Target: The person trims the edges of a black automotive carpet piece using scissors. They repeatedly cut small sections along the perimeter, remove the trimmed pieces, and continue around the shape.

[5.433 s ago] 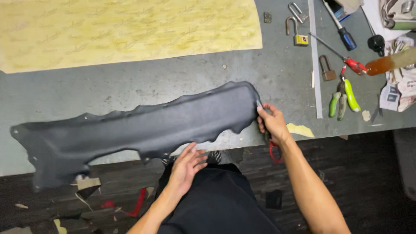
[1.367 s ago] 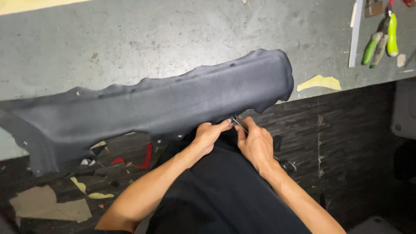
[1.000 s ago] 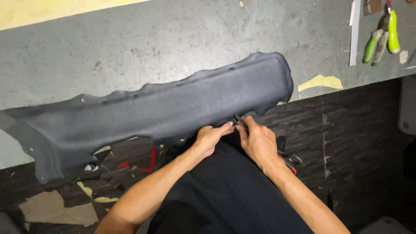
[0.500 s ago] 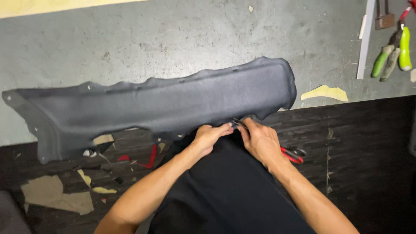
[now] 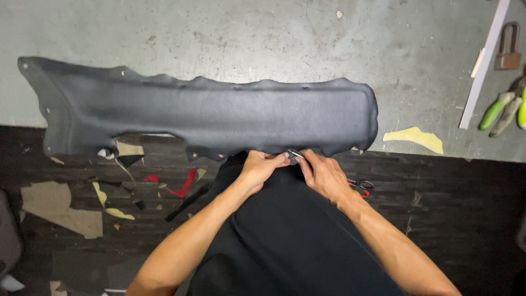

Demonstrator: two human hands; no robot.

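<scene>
Hands both pinching near edge of black molded panel, right gripping small metal tool, panel lying across grey table.

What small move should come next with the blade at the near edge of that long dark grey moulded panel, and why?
Probably draw the small metal blade a little further along the long dark grey moulded panel: the right hand holds it at the wavy near edge, and the left hand pinches that edge just beside it.

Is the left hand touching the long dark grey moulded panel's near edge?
Touching: the head view shows the left hand pinching the dark grey moulded panel at its near edge.
</scene>
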